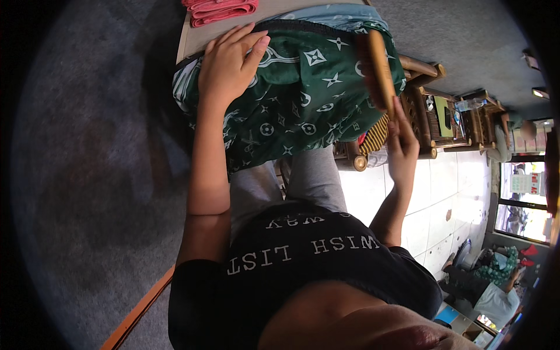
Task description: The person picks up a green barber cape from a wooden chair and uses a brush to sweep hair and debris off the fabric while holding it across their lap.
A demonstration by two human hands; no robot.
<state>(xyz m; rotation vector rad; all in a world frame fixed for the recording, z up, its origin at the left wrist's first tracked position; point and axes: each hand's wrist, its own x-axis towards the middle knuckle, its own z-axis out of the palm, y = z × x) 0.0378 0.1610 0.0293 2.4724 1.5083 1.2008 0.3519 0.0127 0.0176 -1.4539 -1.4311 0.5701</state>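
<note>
A dark green cloth with pale star, diamond and flower prints drapes over a board and hangs down above my knees. A black gathered band runs along its far edge. My left hand lies on the cloth at its left part, fingers spread, holding nothing. In my right hand is the handle end of a wooden brush. Its reddish-brown bristles face left, by the right side of the cloth; whether they touch it I cannot tell.
Folded red towels lie at the board's far end. Bamboo furniture stands to the right, with a plastic bottle on it and yellow-and-black striped fabric nearby. Two other people are farther off at the right. White floor tiles stretch between.
</note>
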